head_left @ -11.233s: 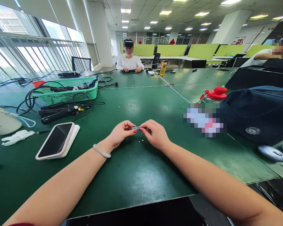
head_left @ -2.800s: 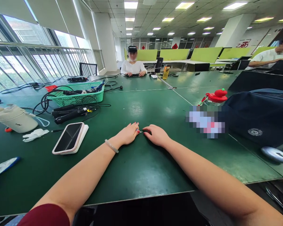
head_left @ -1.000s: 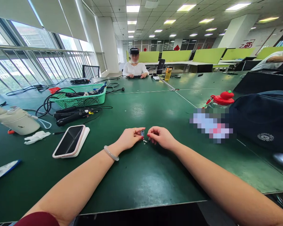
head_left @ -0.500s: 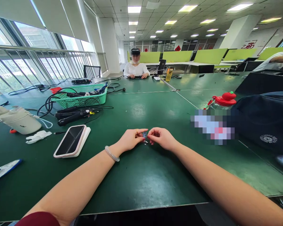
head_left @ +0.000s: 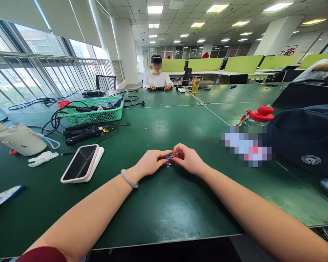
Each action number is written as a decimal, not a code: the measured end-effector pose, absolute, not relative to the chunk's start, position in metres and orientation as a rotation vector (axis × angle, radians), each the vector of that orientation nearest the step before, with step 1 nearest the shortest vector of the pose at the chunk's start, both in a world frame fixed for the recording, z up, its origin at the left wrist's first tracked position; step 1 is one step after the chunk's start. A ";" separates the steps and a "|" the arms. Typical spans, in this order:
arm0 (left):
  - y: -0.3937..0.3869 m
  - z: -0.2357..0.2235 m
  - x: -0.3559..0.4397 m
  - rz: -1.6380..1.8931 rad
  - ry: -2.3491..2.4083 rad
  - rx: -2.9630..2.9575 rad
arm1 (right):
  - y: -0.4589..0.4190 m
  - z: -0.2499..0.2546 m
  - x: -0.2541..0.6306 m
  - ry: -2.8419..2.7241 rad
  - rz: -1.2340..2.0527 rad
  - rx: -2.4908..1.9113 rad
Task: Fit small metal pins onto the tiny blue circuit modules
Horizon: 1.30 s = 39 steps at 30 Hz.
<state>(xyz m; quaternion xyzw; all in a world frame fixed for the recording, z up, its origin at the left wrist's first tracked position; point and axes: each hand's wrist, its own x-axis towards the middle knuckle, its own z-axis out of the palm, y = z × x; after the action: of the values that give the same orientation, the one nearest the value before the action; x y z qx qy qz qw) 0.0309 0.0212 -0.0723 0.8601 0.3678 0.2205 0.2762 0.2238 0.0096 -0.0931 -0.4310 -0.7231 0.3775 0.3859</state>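
Observation:
Over the middle of the green table, a small dark blue patterned piece sits between my hands, too small to name. My left hand is closed on it, index finger along the top and thumb below. From the other side my right hand pinches, thumb and index fingertip together at the piece's right edge. Whatever lies between those right fingertips is hidden. Small whitish bits show just below the piece. A pale bangle circles my left wrist.
Left of my hands lie a phone on a white object, a crumpled tissue, a cream bottle and a green basket of cables. To the right are a red-lidded bottle and a dark bag. A person sits opposite.
My right hand has tipped upward and come closer to my left, its fingertips now at the small piece. The piece is more covered and looks tilted. My left hand barely moved.

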 end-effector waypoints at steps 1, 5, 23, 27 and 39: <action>0.021 -0.072 0.031 0.568 0.991 2.379 | 0.009 -0.092 0.224 -1.874 0.914 -1.117; 0.018 -0.068 0.031 0.452 0.992 2.590 | 0.006 -0.087 0.223 -1.984 0.776 -1.159; 0.013 -0.067 0.033 0.591 0.917 2.519 | 0.000 -0.086 0.219 -1.923 0.697 -1.203; 0.009 -0.064 0.036 0.667 0.929 2.397 | -0.002 -0.084 0.219 -1.902 0.684 -1.164; 0.017 -0.066 0.032 0.813 0.962 2.153 | -0.001 -0.082 0.220 -1.907 0.657 -1.149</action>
<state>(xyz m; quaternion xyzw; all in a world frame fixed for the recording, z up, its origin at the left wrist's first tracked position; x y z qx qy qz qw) 0.0316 0.0169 -0.0656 0.8184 0.3657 0.3091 0.3177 0.2204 -0.0011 -0.0821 -0.4538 -0.7534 0.2597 0.3987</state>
